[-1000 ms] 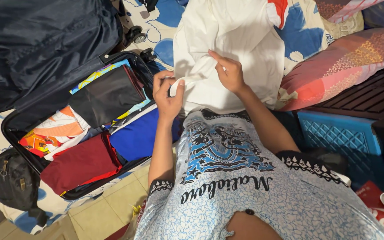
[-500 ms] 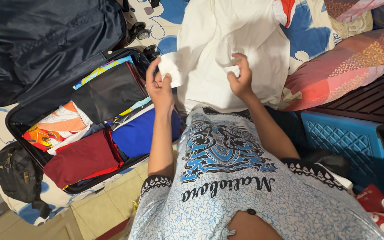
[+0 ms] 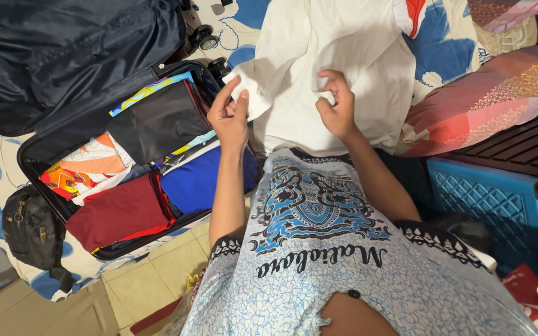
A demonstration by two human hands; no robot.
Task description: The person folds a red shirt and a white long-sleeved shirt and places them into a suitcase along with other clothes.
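Beside the open suitcase (image 3: 45,168), a white garment (image 3: 337,56) lay spread on a blue-and-white patterned sheet (image 3: 244,18), just right of the case's upper corner. Left hand (image 3: 230,115) pinched a folded corner of the garment between thumb and fingers, close to the case rim. Right hand (image 3: 336,106), farther right of the case, had its fingers curled around a gathered fold of the same cloth. Both hands were closed on fabric, apart from each other, with the garment stretched between them. Inside the case lay a black folded item (image 3: 157,124), a dark red one (image 3: 119,211), a blue one (image 3: 197,183) nearest the left forearm, and an orange-patterned piece (image 3: 85,168). Below the case's left end sat a small black bag (image 3: 32,233). Well right of the case were a red patterned pillow (image 3: 487,93) and a blue crate (image 3: 493,205).
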